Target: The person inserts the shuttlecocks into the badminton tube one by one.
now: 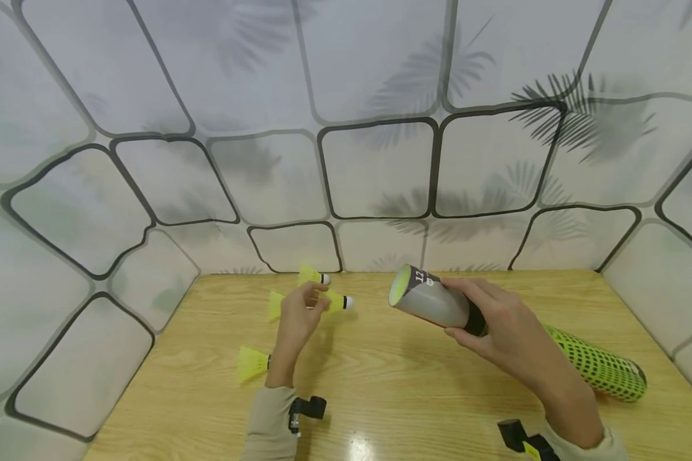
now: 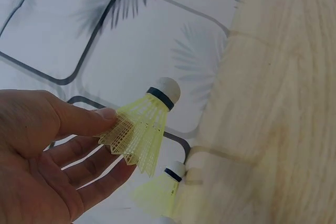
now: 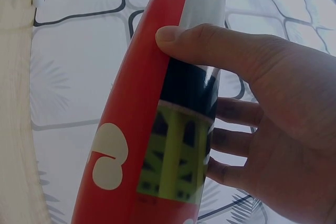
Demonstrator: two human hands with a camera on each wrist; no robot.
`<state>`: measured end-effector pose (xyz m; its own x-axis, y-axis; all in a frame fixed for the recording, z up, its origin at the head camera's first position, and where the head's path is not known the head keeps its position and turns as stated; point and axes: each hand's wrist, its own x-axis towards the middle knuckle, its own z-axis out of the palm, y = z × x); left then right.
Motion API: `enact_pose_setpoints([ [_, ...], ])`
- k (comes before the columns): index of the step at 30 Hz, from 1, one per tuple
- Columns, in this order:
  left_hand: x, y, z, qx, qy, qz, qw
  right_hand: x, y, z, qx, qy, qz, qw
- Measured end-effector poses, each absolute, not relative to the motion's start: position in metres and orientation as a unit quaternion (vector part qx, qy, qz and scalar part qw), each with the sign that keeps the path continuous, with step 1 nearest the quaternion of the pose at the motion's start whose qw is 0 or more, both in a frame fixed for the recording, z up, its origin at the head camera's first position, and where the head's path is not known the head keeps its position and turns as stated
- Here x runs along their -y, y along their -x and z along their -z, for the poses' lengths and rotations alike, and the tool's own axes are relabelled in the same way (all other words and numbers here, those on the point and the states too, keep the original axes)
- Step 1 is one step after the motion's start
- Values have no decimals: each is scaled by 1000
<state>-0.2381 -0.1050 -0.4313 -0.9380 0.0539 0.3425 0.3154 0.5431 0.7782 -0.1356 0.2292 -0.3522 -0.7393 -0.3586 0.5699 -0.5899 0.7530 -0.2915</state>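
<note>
In the head view my left hand [image 1: 300, 317] pinches a yellow shuttlecock [image 1: 339, 301] by its skirt, the white cork pointing right. The left wrist view shows thumb and fingers on the mesh skirt of this shuttlecock [image 2: 149, 124], cork up. My right hand [image 1: 510, 326] grips a long shuttlecock tube [image 1: 435, 304] near its middle. The tube is grey, black and dotted green, with a red side in the right wrist view. It tilts, its round mouth facing left and yellow-green showing inside. Its lower end [image 1: 611, 371] reaches right; whether it touches the table cannot be told.
More yellow shuttlecocks lie on the wooden table [image 1: 380, 384]: one at the back edge [image 1: 311, 275], one partly behind the left hand [image 1: 274, 305], and one beside the left wrist [image 1: 252, 365]. A patterned cloth wall [image 1: 380, 166] encloses the back and sides.
</note>
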Motion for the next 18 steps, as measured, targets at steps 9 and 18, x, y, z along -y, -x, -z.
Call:
enact_pose_setpoints([
  [9,106,228,408,849,138,483,162,-228,137,353,904,-263,-236,240],
  [18,107,212,380,835,162,496,176,-227,137,353,904,-264,-235,241],
])
